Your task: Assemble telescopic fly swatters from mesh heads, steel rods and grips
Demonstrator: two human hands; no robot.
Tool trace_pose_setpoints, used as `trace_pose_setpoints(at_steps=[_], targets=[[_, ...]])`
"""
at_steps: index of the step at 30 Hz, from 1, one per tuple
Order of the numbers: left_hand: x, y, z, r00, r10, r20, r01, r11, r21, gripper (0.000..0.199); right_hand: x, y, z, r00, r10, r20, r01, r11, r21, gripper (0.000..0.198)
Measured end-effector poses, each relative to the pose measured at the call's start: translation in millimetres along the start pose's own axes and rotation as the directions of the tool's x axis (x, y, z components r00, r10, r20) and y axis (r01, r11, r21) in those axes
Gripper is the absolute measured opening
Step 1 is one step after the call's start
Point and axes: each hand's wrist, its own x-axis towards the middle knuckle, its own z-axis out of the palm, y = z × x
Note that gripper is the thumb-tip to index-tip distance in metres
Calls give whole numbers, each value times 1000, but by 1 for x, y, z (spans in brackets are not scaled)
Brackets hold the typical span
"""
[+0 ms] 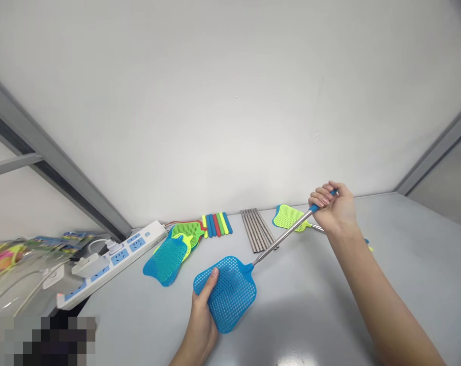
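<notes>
A blue fly swatter (pixel 236 300) with a metal shaft and a blue grip is held between my two hands above the table. My left hand (pixel 204 310) pinches the edge of its perforated head, thumb on top. Around the blue grip at the upper end, the fingers of my right hand (pixel 334 206) are wrapped. The shaft slants up to the right from the head. Beyond my right wrist lie a yellow fly swatter (pixel 289 217) and a blue one partly beneath it, their handles partly hidden by my arm.
Loose swatter heads (pixel 167 259) in blue, green and yellow lie stacked at left. Colored grips (pixel 217 225) and metal rods (pixel 256 229) sit in rows by the wall. A white power strip (pixel 118 259) with plugs runs along the left edge, near plastic-bagged items (pixel 14 269).
</notes>
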Motion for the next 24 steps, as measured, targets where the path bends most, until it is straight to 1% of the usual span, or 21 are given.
trace_pose_setpoints(at_steps=[4,8,15,19,21,22,23,24], targets=[[1,1,0,1000,-22,-10,22,1000,4,32,1,3,-1,999,8,-51,-7,1000,21,21],[1,2,1,999,-43,-18,43,999,2,30,1,4,-1,998,11,-65,-8,999,35,21],[2,1,-2,997,-82,8,82,996,-29,26,1,5,-2,998,24,-58,-22,999,44,21],[4,1,-2,997,-79,19,80,994,-70,27,2,0,-4,999,43,-18,-42,999,31,23],[3,2,-1,997,-62,46,65,996,-68,30,3,-4,-6,998,57,-5,-57,998,25,24],[3,2,-1,997,-34,73,38,998,-59,33,3,-6,-7,998,62,-6,-62,998,26,24],[2,3,0,994,18,107,-13,999,-45,35,4,-9,-8,998,64,-12,-64,998,26,25],[2,5,-1,985,101,138,-99,995,-24,36,5,-11,-9,998,64,-21,-64,998,25,25]])
